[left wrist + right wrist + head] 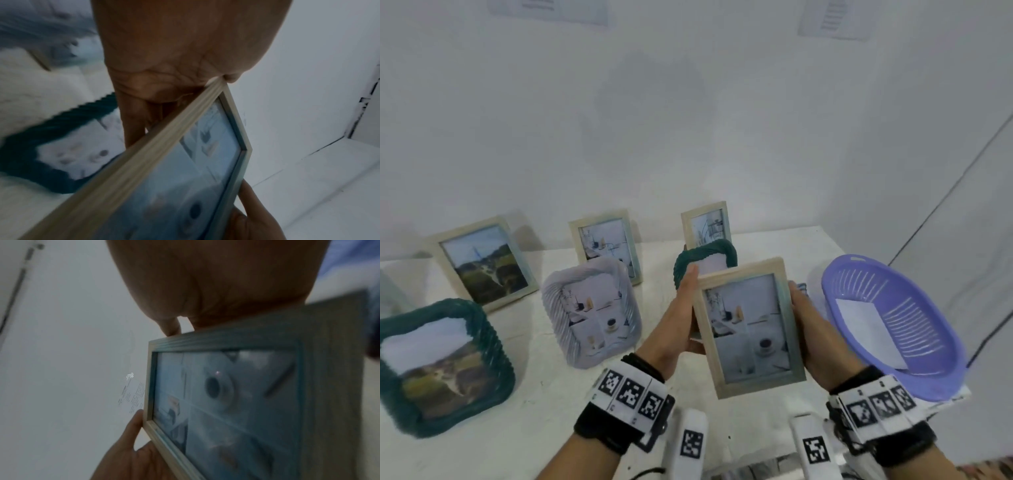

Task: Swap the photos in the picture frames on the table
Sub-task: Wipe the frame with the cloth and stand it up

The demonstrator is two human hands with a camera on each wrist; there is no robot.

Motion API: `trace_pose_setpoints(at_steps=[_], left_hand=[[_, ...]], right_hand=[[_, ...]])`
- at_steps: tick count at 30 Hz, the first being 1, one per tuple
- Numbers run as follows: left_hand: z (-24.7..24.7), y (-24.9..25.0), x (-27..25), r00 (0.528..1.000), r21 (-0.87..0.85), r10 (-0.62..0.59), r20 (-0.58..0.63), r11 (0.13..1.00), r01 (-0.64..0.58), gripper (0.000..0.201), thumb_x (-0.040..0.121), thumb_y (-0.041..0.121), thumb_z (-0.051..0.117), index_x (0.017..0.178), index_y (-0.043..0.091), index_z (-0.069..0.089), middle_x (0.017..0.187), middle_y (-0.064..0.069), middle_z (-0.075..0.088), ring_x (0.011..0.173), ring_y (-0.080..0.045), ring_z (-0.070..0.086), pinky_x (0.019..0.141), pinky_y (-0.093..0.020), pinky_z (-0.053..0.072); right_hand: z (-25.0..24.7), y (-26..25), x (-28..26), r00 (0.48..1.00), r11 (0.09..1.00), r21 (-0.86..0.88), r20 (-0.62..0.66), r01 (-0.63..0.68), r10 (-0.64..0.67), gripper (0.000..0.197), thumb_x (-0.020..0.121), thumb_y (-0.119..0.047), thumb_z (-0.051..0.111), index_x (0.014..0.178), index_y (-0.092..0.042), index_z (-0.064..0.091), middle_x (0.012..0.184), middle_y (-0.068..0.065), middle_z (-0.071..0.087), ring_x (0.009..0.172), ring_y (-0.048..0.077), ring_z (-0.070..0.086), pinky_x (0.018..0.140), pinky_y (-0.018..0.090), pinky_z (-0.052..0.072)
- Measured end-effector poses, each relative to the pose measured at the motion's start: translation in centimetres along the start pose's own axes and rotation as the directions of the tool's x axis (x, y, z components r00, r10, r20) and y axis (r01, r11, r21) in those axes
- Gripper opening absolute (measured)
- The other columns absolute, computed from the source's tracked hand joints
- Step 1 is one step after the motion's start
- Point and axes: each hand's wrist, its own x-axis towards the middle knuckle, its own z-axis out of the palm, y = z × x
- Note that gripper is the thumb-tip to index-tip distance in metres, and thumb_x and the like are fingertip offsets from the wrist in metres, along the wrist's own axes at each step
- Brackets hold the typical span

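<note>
Over the white table [544, 421] at lower centre, the left hand [677, 322] and right hand [814, 337] grip a wooden frame [748, 325] by its side edges, a purple basket [893, 325] just right.

Head view: high, facing forward-down over the surface [544, 411] toward its far edge. Wrist views: very close, looking along each palm. Shared by all three: wooden frame [748, 325] [156, 170] [246, 402].

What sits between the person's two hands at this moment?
A light wooden picture frame holding a coffee-cup photo, gripped on its sides by left hand and right hand; clearest in the head view.
</note>
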Motion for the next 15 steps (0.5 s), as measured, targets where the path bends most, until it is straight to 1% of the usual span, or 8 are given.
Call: trace_pose_setpoints(at_steps=[2, 3, 4, 7, 9, 11, 13, 15], left_hand=[[1.2, 1.4, 1.8, 1.000, 0.005, 0.021, 0.009, 1.000, -0.021, 0.073, 0.077, 0.082, 0.026, 0.110, 0.029, 0.065, 0.092, 0.000, 0.074, 0.089, -0.023, 0.070, 0.083, -0.044, 0.055], [1.9, 2.2, 2.9, 0.999, 0.017, 0.036, 0.015, 0.999, -0.036, 0.080, 0.073, 0.085, 0.030, 0.106, 0.020, 0.063, 0.083, 0.000, 0.070, 0.082, -0.022, 0.068, 0.078, -0.040, 0.052], [2.7, 3.2, 4.0, 0.998, 0.033, 0.055, 0.027, 0.998, -0.056, 0.086, 0.068, 0.089, 0.033, 0.102, 0.015, 0.061, 0.079, -0.003, 0.066, 0.077, -0.022, 0.064, 0.074, -0.038, 0.050], [5.6, 6.0, 7.9, 0.992, 0.101, 0.107, 0.071, 0.988, -0.114, 0.095, 0.065, 0.095, 0.031, 0.108, 0.017, 0.063, 0.086, -0.013, 0.064, 0.085, -0.026, 0.064, 0.086, -0.044, 0.051], [7.4, 7.6, 11.0, 0.989, 0.119, 0.142, 0.033, 0.982, -0.145, 0.076, 0.077, 0.086, 0.031, 0.095, 0.019, 0.060, 0.083, -0.011, 0.063, 0.087, -0.024, 0.064, 0.092, -0.051, 0.052], [8.8, 8.9, 14.3, 0.987, 0.134, 0.160, -0.018, 0.979, -0.156, 0.072, 0.079, 0.085, 0.030, 0.089, 0.021, 0.062, 0.085, -0.015, 0.067, 0.088, -0.026, 0.067, 0.087, -0.051, 0.055], [10.1, 9.5, 18.0, 0.992, 0.143, 0.115, -0.056, 0.984, -0.106, 0.088, 0.073, 0.089, 0.029, 0.100, 0.015, 0.066, 0.096, -0.017, 0.072, 0.092, -0.029, 0.069, 0.086, -0.052, 0.055], [10.9, 9.2, 21.8, 0.992, 0.121, 0.078, -0.103, 0.991, -0.065, 0.087, 0.076, 0.088, 0.028, 0.101, 0.013, 0.064, 0.100, -0.014, 0.072, 0.094, -0.028, 0.068, 0.090, -0.051, 0.053]], right_hand=[[-1.6, -1.8, 0.8, 0.997, 0.987, -0.158, -0.071, 0.022, -0.033, 0.055, 0.097, -0.056, 0.034, 0.110, -0.015, 0.068, 0.095, 0.006, 0.074, 0.086, 0.025, 0.071, 0.077, 0.046, 0.056], [-2.4, -2.8, 1.3, 0.993, 0.974, -0.224, -0.107, 0.030, -0.056, 0.055, 0.097, -0.057, 0.034, 0.100, -0.016, 0.070, 0.082, 0.003, 0.073, 0.074, 0.021, 0.069, 0.066, 0.039, 0.054], [-3.4, -3.9, 1.7, 0.986, 0.960, -0.272, -0.131, 0.067, -0.106, 0.052, 0.098, -0.055, 0.035, 0.095, -0.016, 0.070, 0.078, 0.003, 0.072, 0.070, 0.020, 0.068, 0.062, 0.037, 0.052], [-6.6, -7.6, 4.1, 0.930, 0.901, -0.347, -0.159, 0.262, -0.332, 0.035, 0.103, -0.031, 0.039, 0.098, -0.010, 0.067, 0.084, 0.006, 0.071, 0.075, 0.017, 0.068, 0.067, 0.035, 0.055], [-8.9, -9.8, 6.7, 0.886, 0.856, -0.397, -0.181, 0.331, -0.426, 0.026, 0.103, -0.020, 0.042, 0.097, -0.008, 0.065, 0.085, 0.008, 0.069, 0.077, 0.016, 0.067, 0.066, 0.031, 0.055], [-11.1, -11.5, 10.0, 0.870, 0.820, -0.461, -0.176, 0.340, -0.460, 0.020, 0.101, -0.013, 0.045, 0.098, -0.009, 0.065, 0.087, 0.009, 0.068, 0.084, 0.022, 0.066, 0.069, 0.031, 0.058], [-13.3, -12.6, 13.6, 0.878, 0.776, -0.552, -0.151, 0.306, -0.454, 0.019, 0.099, -0.011, 0.046, 0.099, -0.010, 0.065, 0.092, 0.012, 0.068, 0.091, 0.027, 0.066, 0.078, 0.041, 0.058], [-15.3, -13.2, 17.2, 0.898, 0.707, -0.660, -0.111, 0.254, -0.426, 0.021, 0.098, -0.013, 0.046, 0.099, -0.014, 0.068, 0.098, 0.013, 0.069, 0.095, 0.030, 0.067, 0.083, 0.048, 0.056]])
